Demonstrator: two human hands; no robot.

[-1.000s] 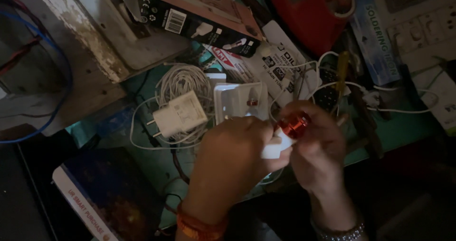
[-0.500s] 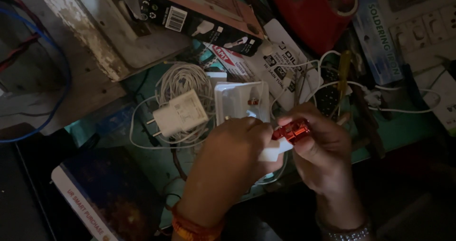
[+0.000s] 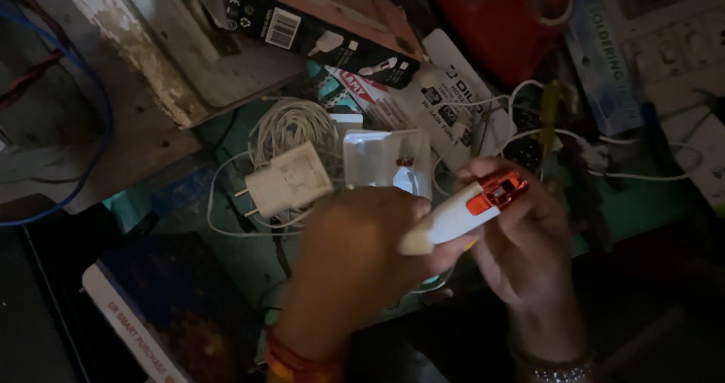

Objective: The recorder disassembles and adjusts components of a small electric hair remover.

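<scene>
A small white tool with a clear orange-red cap (image 3: 470, 208) lies slanted between both my hands, low in the middle of the view. My left hand (image 3: 355, 262) grips its white lower end, back of the hand toward the camera. My right hand (image 3: 521, 236) cups the orange end from behind, fingers curled round it. Just beyond my hands sits an open white plastic case (image 3: 385, 160). A white plug adapter (image 3: 288, 179) rests on a coil of white cable (image 3: 291, 126) to the left of the case.
Printed cardboard boxes (image 3: 332, 28) and a red object (image 3: 498, 13) crowd the far side. Loose white wires (image 3: 627, 175) trail to the right. A dark book (image 3: 151, 307) lies near left, a worn grey slab (image 3: 136, 81) and a blue wire loop (image 3: 91, 164) far left.
The tool has been drawn out from between my hands: its white body now shows and the orange cap has shifted right. My hands sit slightly lower.
</scene>
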